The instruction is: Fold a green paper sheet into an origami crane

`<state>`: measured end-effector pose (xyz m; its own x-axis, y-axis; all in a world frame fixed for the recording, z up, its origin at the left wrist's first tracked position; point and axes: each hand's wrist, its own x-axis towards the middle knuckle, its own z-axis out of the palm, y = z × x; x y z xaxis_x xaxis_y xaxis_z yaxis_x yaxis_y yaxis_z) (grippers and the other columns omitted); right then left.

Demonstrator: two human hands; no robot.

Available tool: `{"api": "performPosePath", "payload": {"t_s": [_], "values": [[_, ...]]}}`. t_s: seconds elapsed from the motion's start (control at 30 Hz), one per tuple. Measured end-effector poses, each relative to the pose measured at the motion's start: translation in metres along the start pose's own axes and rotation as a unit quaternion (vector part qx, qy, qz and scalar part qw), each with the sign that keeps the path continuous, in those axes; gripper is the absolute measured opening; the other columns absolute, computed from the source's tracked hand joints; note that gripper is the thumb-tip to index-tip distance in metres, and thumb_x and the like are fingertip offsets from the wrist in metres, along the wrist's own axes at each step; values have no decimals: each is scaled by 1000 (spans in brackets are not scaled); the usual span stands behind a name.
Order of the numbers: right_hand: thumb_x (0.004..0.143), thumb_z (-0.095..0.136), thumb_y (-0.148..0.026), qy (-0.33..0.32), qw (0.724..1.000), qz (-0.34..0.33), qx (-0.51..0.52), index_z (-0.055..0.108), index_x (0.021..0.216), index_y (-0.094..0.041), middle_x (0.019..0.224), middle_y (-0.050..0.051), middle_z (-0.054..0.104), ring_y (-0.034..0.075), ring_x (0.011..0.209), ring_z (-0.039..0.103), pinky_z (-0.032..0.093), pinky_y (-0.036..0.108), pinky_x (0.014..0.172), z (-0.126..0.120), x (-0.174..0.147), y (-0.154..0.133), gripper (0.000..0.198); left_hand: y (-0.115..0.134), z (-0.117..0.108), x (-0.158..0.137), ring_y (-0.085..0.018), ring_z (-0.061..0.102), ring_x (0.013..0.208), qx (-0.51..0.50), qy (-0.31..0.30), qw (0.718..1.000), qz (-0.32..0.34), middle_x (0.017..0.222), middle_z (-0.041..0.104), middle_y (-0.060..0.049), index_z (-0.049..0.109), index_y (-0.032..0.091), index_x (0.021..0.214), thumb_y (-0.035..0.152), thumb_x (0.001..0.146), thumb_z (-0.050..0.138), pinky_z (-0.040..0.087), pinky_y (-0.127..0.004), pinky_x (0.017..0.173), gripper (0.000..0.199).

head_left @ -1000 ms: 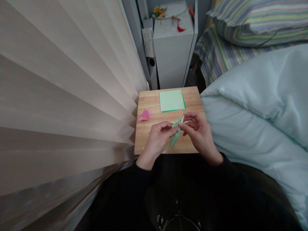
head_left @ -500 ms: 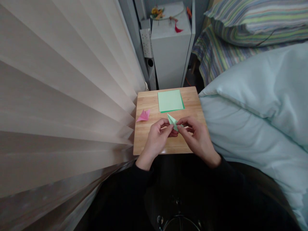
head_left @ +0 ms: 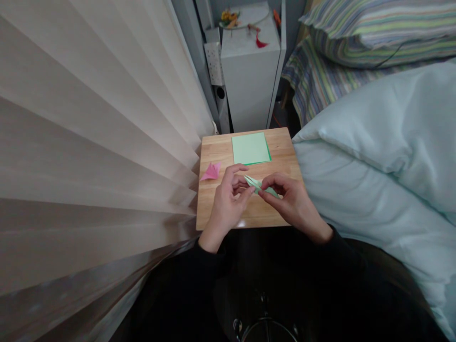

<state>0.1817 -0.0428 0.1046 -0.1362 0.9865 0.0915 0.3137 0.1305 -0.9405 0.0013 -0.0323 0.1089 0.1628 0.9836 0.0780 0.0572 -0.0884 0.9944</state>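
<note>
Between my hands, above the front half of a small wooden table [head_left: 210, 209], is a folded piece of light green origami paper [head_left: 253, 182] with narrow pointed layers at its left end. My left hand [head_left: 230, 197] has its thumb against the left part of the paper, its index finger lifted and the other fingers curled behind. My right hand [head_left: 287, 197] pinches the paper between thumb and index finger; part of the paper shows under that hand. A pink folded paper figure [head_left: 211, 171] lies to the left of my left hand.
Square green paper sheets [head_left: 251, 148] lie stacked at the table's back. A pleated curtain [head_left: 124, 142] borders the left side. To the right is a bed with a pale blue quilt [head_left: 356, 180]. Behind the table stands a white cabinet [head_left: 251, 85].
The green folded paper has turned from upright to a flatter slant, and its layers show at the tip. My left index finger has lifted away; my right hand has shifted slightly right.
</note>
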Motion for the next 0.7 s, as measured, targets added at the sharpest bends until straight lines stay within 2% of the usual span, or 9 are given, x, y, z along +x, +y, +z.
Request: {"api": "performPosePath", "payload": {"t_s": [0.13,0.2,0.43,0.7], "values": [[90,70,-30,-31,999,16,39,69,84,-20,84,3,69,17,74,58,42,33,70,-5,1,-1,11,1,-6,1,-16,72,88,53,-58,997,23,97,77,-4,74,21,102,15,88,70,58,-29,83,16],[89,72,-32,-43,997,22,56,70,86,-20,87,3,71,18,78,60,45,34,72,-7,1,-2,12,0,-7,1,-17,74,88,49,-63,997,9,96,79,-5,78,20,94,18,87,72,60,-30,84,10],[84,78,-39,-89,993,52,51,72,93,-21,83,1,72,17,73,60,46,33,67,-11,0,0,21,1,-9,1,-16,75,71,-18,-50,996,-75,80,79,-5,80,18,91,22,80,80,61,-28,71,12],[84,79,-37,-91,993,52,56,77,91,-19,81,2,74,16,69,60,44,31,63,-10,0,4,19,4,-10,2,-15,74,67,-45,-61,992,-105,75,78,-4,79,17,86,22,78,83,61,-26,67,10]]}}
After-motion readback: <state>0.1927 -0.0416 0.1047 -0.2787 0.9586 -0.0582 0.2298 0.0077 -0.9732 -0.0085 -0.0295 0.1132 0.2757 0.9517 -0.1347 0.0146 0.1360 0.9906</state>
